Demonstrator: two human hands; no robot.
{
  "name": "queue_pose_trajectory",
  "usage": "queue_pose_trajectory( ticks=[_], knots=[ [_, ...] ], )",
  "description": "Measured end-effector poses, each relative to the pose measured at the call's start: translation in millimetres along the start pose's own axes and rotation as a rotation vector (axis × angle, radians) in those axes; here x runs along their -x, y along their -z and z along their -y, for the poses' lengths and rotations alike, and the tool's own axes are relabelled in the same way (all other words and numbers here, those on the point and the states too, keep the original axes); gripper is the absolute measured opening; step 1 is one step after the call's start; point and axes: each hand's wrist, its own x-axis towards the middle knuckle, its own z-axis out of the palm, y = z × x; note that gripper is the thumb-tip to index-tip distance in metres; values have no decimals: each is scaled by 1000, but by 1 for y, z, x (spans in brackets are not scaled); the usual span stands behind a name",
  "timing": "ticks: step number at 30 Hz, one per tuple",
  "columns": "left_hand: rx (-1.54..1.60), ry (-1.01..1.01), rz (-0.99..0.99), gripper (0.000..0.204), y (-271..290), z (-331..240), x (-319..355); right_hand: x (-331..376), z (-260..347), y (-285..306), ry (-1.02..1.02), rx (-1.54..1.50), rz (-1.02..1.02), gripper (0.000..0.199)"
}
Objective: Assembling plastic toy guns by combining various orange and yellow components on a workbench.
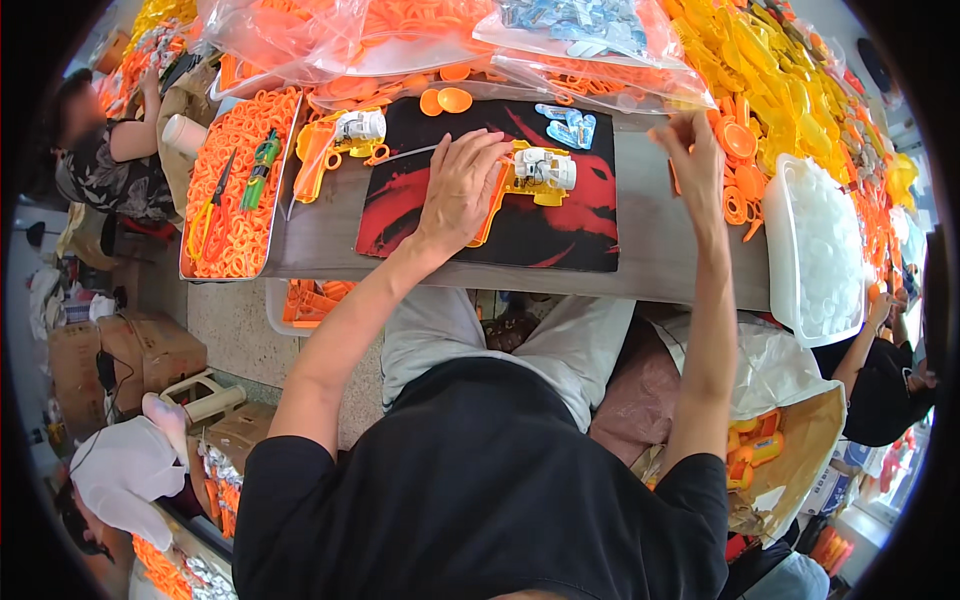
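Observation:
My left hand [462, 188] lies over the grip of an orange-yellow toy gun shell [494, 212], fingers stretched across it and thumb hidden. A white round mechanism [545, 170] with thin wires sits in the shell's right end. Both rest on a black and red mat [400, 212]. A pale strip runs left from beneath the hand. My right hand [697, 160] is raised at the table's right side beside loose orange parts [738, 140]; thumb and fingers look apart, slightly blurred. Several clear blue pieces [568, 128] and two orange round caps [446, 101] lie at the mat's far side.
A second toy gun shell [318, 150] lies left of the mat. Further left, a tray [272, 225] of orange rings holds scissors [213, 215] and a green tool [262, 170]. A white bin [785, 250] of clear parts stands right, below piled yellow parts [750, 60]. Bags fill the back. Other people sit nearby.

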Motion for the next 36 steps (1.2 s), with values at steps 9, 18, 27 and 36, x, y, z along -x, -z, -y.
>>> queue_pose_trajectory(
  ticks=[9, 18, 27, 36],
  knots=[
    [-8, -10, -48, 25, 0, -6, -7, 122, 35, -61, 38, 313, 1, 11],
    [129, 19, -119, 25, -8, 1, -5, 130, 36, -54, 366, 262, 159, 24],
    [105, 50, -67, 28, -10, -1, -2, 122, 72, -121, 464, 320, -67, 27],
    [185, 64, 17, 31, 1, 1, -9, 109, 69, -103, 605, 506, 84, 35]
  ],
)
